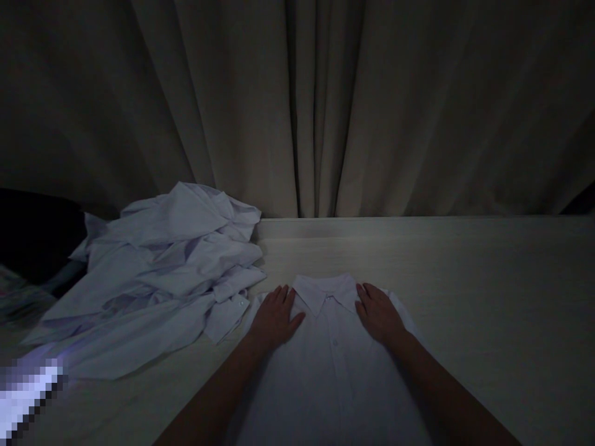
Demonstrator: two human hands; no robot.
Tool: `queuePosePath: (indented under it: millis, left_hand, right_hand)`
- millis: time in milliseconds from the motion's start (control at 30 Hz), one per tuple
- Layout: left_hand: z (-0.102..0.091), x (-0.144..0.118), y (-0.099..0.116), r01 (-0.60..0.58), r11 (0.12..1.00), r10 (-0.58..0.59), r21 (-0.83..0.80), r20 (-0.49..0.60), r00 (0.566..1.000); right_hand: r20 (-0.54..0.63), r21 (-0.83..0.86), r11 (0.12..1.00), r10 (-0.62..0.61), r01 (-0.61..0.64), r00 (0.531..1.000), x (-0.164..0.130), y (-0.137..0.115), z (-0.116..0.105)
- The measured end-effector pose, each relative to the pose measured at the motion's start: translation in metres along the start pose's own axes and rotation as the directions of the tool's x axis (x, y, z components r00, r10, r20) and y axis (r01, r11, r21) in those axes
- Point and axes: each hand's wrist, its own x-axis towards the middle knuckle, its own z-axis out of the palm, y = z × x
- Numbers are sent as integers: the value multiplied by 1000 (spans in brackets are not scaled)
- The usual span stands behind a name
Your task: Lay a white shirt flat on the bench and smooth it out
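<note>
A white button-up shirt (320, 371) lies front side up on the pale surface, its collar (324, 286) pointing away from me. My left hand (277, 314) rests flat on the shirt's left shoulder area, fingers stretched out and thumb spread toward the placket. On the opposite shoulder, my right hand (379, 311) also lies flat, with its fingertips beside the collar. Neither hand grips the cloth. Parts of the shoulders and sleeves are hidden under my hands and forearms.
A rumpled pile of white shirts (162, 260) lies to the left. Beyond it are dark cloth (37, 235) and a bright, pixelated object (28, 393) at the lower left. Beige curtains (242, 111) hang behind the pale surface (502, 322).
</note>
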Motion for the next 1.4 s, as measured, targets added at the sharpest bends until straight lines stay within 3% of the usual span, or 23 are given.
queuePosePath:
  millis: [200, 533, 733, 900, 1000, 1200, 1400]
  left_hand:
    - [3, 1, 1, 37, 999, -38, 18, 18, 999]
    - [-10, 10, 10, 101, 994, -106, 45, 118, 987]
    - [-21, 8, 2, 57, 998, -58, 38, 15, 998]
    - [-34, -12, -16, 31, 999, -28, 40, -67, 997]
    - [-30, -18, -23, -8, 999, 10, 34, -39, 999]
    - [-13, -12, -17, 21, 999, -21, 36, 12, 1000]
    - [-13, -13, -13, 43, 999, -45, 30, 61, 997]
  right_hand:
    - [14, -46, 998, 51, -51, 999, 1, -2, -2]
    - [57, -60, 997, 55, -52, 997, 5, -4, -7]
    - [47, -40, 999, 2, 0, 999, 4, 3, -11]
    - [-44, -5, 997, -83, 83, 996, -8, 20, -17]
    - [-12, 6, 993, -120, 120, 993, -12, 24, -16]
    - [90, -3, 993, -119, 120, 989, -10, 22, -11]
    - [104, -7, 993, -117, 119, 988, -8, 24, -10]
